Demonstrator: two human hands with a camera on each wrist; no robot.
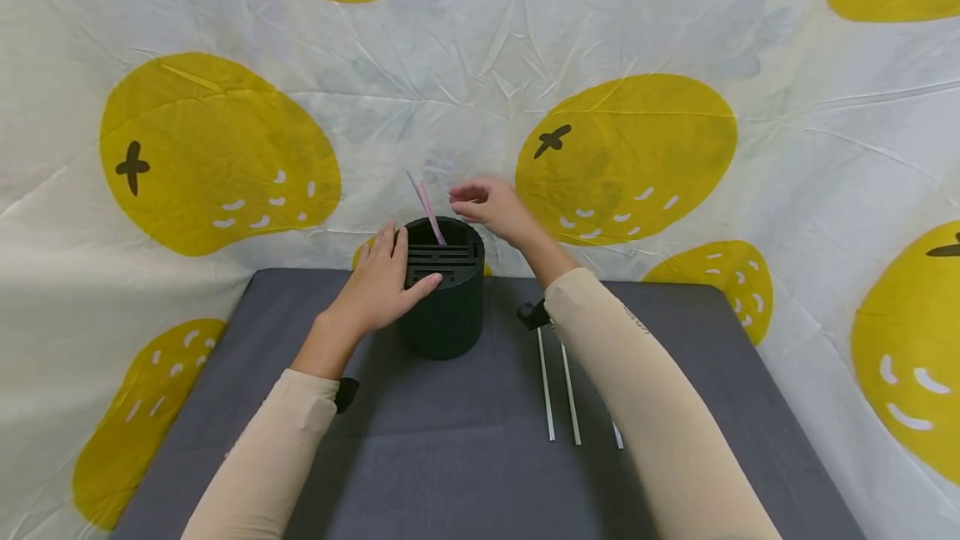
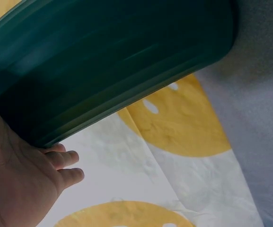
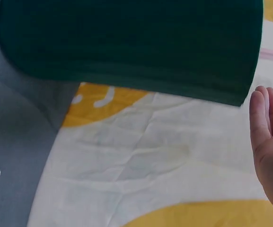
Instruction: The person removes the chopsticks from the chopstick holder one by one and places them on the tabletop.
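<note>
A dark green round holder (image 1: 442, 323) with a slotted top (image 1: 442, 255) stands upright near the table's back edge. Two thin sticks, one pink (image 1: 429, 205) and one bluish (image 1: 412, 183), lean out of its rear opening. My left hand (image 1: 372, 283) rests against the holder's left rim, its fingers straight and the thumb over the top's front edge. Above the right rear rim hovers my right hand (image 1: 491, 208), fingers gently bent, with nothing visible in them. The right wrist view shows its fingers (image 3: 258, 118) just apart from the rim.
Several pale thin sticks (image 1: 572, 398) lie on the grey-covered table (image 1: 450, 457), partly hidden under my right forearm. Behind the table hangs a white cloth (image 1: 420, 48) with large yellow fruit prints.
</note>
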